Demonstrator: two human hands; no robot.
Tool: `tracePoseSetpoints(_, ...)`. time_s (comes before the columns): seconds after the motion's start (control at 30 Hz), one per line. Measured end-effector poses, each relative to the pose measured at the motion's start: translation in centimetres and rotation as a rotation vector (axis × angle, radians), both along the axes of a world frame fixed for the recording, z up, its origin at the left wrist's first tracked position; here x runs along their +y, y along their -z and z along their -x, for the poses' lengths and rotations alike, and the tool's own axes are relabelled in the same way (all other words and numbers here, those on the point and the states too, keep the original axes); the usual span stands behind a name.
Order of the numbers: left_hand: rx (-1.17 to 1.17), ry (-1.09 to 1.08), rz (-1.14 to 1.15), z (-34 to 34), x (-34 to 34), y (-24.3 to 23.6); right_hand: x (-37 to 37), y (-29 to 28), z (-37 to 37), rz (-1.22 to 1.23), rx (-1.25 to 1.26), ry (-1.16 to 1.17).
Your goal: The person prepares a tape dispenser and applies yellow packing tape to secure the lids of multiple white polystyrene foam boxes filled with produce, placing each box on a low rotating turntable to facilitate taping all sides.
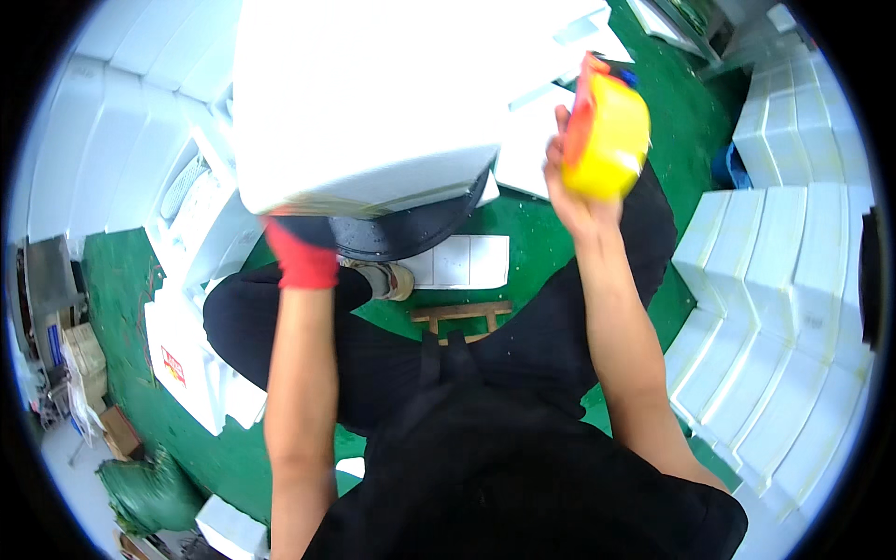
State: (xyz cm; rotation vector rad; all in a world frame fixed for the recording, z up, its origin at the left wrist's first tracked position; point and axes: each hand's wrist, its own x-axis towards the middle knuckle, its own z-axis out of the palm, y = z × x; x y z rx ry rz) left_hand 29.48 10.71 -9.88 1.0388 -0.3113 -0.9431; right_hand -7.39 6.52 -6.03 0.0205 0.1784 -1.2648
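Observation:
My right hand point(581, 191), bare, is closed on a tape dispenser point(607, 135) with a red-orange side, a bulky yellow body and a small dark blue part at its far end. It is slightly blurred and held up to the right of a large white foam box point(373, 93). At the box's near left corner, my left hand point(303, 247) in a red and dark glove holds the box's lower edge, its fingers partly hidden. A yellowish tape strip runs along the box's near lower edge. Beneath the box shows a black round tub point(401, 233).
Stacked white foam boxes rise at left point(70, 149) and right point(775, 280). Other foam pieces point(187, 359) lie on the green floor point(121, 299). Between my legs is a small wooden stool point(462, 311), with white tiles point(471, 261) beyond it. A green sack point(149, 490) sits lower left.

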Motion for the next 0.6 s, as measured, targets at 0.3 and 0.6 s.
tracePoseSetpoints(0.3,0.017,0.381,-0.043,-0.6,-5.7,1.5,-10.5,0.6,-12.5,0.157,0.455,-0.103)
tracePoseSetpoints(0.6,0.307,0.439,0.096,-1.7,-2.6,-2.7,-15.7,0.4,-14.9,0.205,0.138,-0.024)
